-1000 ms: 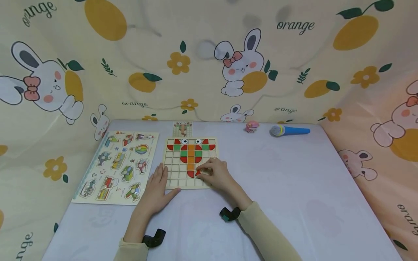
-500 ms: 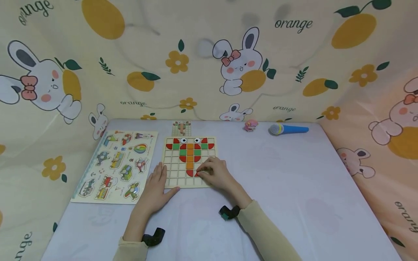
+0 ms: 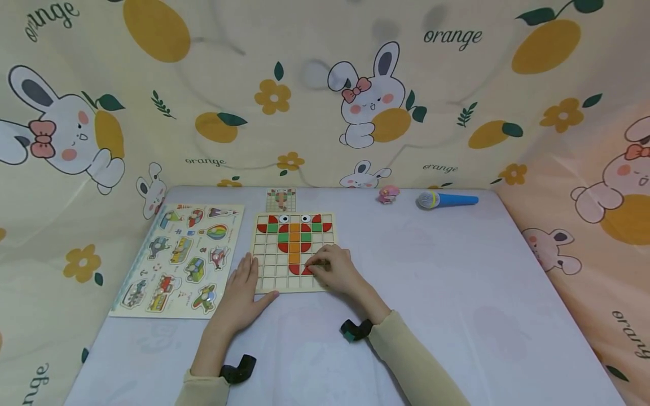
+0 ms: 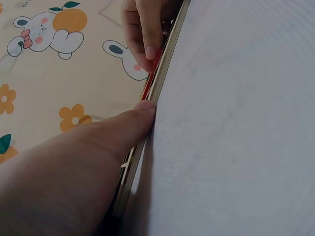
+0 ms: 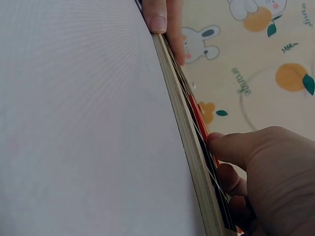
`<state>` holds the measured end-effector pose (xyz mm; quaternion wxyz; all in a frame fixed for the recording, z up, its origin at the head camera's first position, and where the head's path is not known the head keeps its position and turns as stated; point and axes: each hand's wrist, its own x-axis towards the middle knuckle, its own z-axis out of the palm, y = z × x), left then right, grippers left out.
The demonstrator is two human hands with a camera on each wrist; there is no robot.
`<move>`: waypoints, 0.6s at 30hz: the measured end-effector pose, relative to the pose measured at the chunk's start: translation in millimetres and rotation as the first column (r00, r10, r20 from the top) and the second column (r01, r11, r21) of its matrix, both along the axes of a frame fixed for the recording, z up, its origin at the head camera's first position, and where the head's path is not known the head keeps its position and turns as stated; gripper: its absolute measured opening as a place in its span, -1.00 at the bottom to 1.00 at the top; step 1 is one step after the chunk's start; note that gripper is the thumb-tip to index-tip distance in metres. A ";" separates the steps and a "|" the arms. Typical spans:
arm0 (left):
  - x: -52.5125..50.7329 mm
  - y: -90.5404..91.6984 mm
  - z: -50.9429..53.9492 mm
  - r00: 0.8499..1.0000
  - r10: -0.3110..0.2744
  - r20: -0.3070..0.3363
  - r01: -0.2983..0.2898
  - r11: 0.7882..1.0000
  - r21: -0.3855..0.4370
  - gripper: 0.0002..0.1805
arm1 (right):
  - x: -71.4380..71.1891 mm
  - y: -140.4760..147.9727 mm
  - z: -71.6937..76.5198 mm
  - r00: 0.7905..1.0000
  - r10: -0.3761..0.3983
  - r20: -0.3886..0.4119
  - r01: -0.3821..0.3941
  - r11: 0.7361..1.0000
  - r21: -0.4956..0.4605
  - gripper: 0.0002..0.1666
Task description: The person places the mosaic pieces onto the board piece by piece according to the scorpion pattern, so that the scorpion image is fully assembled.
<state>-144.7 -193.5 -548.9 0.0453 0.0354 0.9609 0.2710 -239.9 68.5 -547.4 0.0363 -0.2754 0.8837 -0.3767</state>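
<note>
A square wooden grid board (image 3: pixel 271 282) lies on the table with red, green and orange tiles and two eye tiles set in its cells. My left hand (image 3: pixel 246 294) rests flat along its left side, fingers straight; in the left wrist view the thumb (image 4: pixel 140 115) touches the front edge. At the lower middle of the board, my right hand (image 3: pixel 336 273) has thumb and fingers curled at a red quarter-circle tile (image 3: pixel 306 271), beside a matching red tile (image 3: pixel 294 269). The right wrist view shows the thumb (image 5: pixel 229 146) against the red piece; its far side is hidden.
A small pattern card (image 3: pixel 281 199) lies behind the board. To the left is a picture puzzle board (image 3: pixel 178 270) with vehicles. A pink toy figure (image 3: pixel 388 194) and a blue toy microphone (image 3: pixel 449 201) lie at the back right, before the patterned cloth backdrop (image 3: pixel 304 129).
The red tile in my right fingers, raised and tilted a second ago, now lies flatter on the board beside the other red tile. My left hand stays on the board's side.
</note>
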 end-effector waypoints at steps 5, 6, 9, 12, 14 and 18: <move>-0.7 0.2 -0.7 1.000 -0.005 -0.004 0.005 1.000 -0.005 0.13 | -0.9 1.3 2.7 0.999 -0.008 0.040 0.008 1.000 -0.011 -0.84; -0.7 0.0 -0.7 1.000 -0.004 -0.004 0.004 1.000 -0.006 0.13 | -1.5 2.5 4.9 0.998 -0.005 0.059 0.006 1.000 -0.025 -0.82; -0.4 -0.4 -0.8 1.000 -0.004 -0.003 0.004 1.000 -0.005 0.14 | -5.3 10.0 14.8 0.995 -0.008 0.104 0.017 0.997 -0.078 -0.78; -0.4 -0.5 -1.0 1.000 -0.004 -0.001 0.004 1.000 0.001 0.14 | -11.7 25.2 26.2 0.993 -0.052 0.102 0.063 0.992 -0.112 -0.76; -0.6 -0.4 -1.2 1.000 -0.007 0.005 0.007 1.000 0.002 0.14 | -15.5 38.0 32.1 0.991 -0.093 0.095 0.102 0.990 -0.094 -0.75; -0.5 -0.8 -0.9 1.000 -0.005 0.015 0.005 1.000 -0.006 0.14 | -20.2 62.0 37.2 0.984 -0.117 0.138 0.118 0.993 0.003 -0.70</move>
